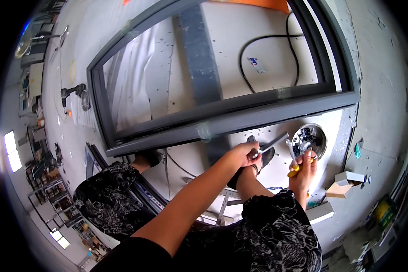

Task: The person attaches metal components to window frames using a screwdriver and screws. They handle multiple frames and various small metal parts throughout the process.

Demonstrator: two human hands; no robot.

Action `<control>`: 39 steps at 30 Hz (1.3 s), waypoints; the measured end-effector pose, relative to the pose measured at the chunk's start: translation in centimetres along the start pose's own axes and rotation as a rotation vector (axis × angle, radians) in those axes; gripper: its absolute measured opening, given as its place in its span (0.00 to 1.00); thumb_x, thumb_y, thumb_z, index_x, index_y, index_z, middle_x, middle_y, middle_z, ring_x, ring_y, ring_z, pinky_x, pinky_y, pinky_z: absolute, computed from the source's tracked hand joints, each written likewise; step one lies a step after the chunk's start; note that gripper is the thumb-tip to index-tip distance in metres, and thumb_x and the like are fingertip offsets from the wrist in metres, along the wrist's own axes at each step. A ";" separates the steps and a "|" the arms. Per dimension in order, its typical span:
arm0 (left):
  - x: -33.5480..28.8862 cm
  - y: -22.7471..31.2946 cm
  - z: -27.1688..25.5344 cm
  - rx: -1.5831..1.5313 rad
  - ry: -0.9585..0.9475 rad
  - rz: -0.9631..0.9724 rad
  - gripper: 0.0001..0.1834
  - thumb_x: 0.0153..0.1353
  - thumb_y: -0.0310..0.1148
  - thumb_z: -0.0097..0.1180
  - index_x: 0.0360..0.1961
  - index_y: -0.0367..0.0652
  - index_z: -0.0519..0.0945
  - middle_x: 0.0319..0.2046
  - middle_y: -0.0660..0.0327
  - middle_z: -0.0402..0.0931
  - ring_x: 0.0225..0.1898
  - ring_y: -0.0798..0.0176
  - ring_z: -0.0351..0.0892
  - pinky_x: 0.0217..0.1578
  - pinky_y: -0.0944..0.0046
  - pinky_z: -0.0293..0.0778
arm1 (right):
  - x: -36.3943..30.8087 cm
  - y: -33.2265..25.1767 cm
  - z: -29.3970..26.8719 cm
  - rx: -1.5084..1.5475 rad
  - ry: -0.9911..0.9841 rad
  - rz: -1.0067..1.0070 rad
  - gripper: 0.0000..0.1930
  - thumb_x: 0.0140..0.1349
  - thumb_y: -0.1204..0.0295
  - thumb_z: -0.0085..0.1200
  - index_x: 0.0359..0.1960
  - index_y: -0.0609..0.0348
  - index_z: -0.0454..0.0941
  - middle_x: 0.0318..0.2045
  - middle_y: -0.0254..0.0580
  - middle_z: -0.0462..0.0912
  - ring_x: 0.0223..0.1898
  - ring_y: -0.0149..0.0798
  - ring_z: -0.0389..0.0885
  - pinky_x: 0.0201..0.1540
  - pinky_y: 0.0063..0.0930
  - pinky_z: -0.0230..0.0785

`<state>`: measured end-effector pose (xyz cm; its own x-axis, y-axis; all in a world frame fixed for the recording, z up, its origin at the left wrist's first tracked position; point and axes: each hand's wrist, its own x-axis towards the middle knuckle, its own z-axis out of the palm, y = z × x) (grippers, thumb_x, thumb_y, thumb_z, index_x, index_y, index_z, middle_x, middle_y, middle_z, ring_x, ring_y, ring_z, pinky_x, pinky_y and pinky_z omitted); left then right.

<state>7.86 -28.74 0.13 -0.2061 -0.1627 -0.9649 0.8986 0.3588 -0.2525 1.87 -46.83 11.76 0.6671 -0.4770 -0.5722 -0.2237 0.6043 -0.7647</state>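
In my left hand (248, 155), fingers closed, is a grey and silver window handle or similar bar-shaped fitting (274, 142), pointing up and to the right. My right hand (303, 173) grips a screwdriver with a yellow handle (294, 170); its pale shaft points up toward the bowl. Just beyond that hand stands a round metal bowl (322, 134) filled with small dark and shiny parts. Ahead of both hands lies a large dark grey window frame (240, 116), its near edge apart from my fingers. My right foot in a dark shoe shows behind the left hand.
A black cable (243, 54) loops inside the frame opening, near a small printed packet (256, 65). A power drill (72, 92) lies at the left. Small opened boxes (344, 187) sit at the right. Shelves (54, 195) line the far left. My knees flank the work area.
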 end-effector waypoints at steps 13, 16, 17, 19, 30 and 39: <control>-17.8 -3.7 -27.2 -0.100 0.040 0.724 0.27 0.57 0.20 0.55 0.54 0.49 0.60 0.38 0.51 0.74 0.35 0.56 0.80 0.34 0.58 0.79 | -2.9 -12.3 12.5 -0.295 -0.396 -0.147 0.08 0.69 0.66 0.48 0.37 0.56 0.68 0.19 0.33 0.67 0.18 0.28 0.71 0.15 0.19 0.66; -16.8 -3.9 -32.0 -0.437 -0.051 0.647 0.22 0.57 0.18 0.55 0.49 0.46 0.63 0.36 0.53 0.74 0.36 0.54 0.79 0.35 0.55 0.78 | -4.6 -13.8 18.0 -0.516 -0.537 -0.112 0.08 0.67 0.67 0.49 0.38 0.58 0.69 0.18 0.34 0.68 0.18 0.30 0.72 0.16 0.22 0.65; -16.1 -3.4 -32.3 -0.535 -0.084 0.598 0.20 0.57 0.18 0.55 0.47 0.45 0.63 0.36 0.54 0.73 0.37 0.54 0.78 0.35 0.54 0.78 | -5.2 -13.6 19.8 -0.599 -0.541 -0.119 0.08 0.67 0.68 0.49 0.38 0.60 0.69 0.17 0.35 0.69 0.16 0.31 0.71 0.15 0.23 0.64; -13.9 -2.4 -32.1 -0.641 -0.134 0.561 0.17 0.56 0.19 0.57 0.43 0.44 0.66 0.37 0.54 0.73 0.37 0.55 0.77 0.36 0.56 0.78 | -5.4 -12.0 22.5 -0.712 -0.594 -0.069 0.08 0.66 0.69 0.50 0.40 0.61 0.70 0.16 0.36 0.70 0.15 0.32 0.70 0.15 0.24 0.63; -6.5 3.4 -23.3 -0.545 0.104 0.548 0.45 0.44 0.37 0.75 0.53 0.54 0.51 0.37 0.56 0.68 0.28 0.59 0.71 0.27 0.60 0.75 | -6.5 6.2 25.6 -0.624 -0.731 0.394 0.08 0.66 0.69 0.49 0.39 0.60 0.71 0.15 0.33 0.65 0.15 0.31 0.67 0.16 0.25 0.61; -7.7 3.9 -23.4 -0.591 0.090 0.592 0.39 0.44 0.34 0.75 0.48 0.48 0.57 0.36 0.63 0.73 0.27 0.67 0.69 0.24 0.64 0.72 | -3.4 11.4 30.3 -0.759 -0.884 0.432 0.06 0.61 0.76 0.47 0.38 0.64 0.70 0.15 0.32 0.64 0.16 0.29 0.65 0.21 0.24 0.62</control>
<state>3.88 -4.56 4.89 0.1828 0.2691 -0.9456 0.5223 0.7883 0.3253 18.58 -18.93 13.99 0.6208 0.4405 -0.6486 -0.7016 -0.0570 -0.7103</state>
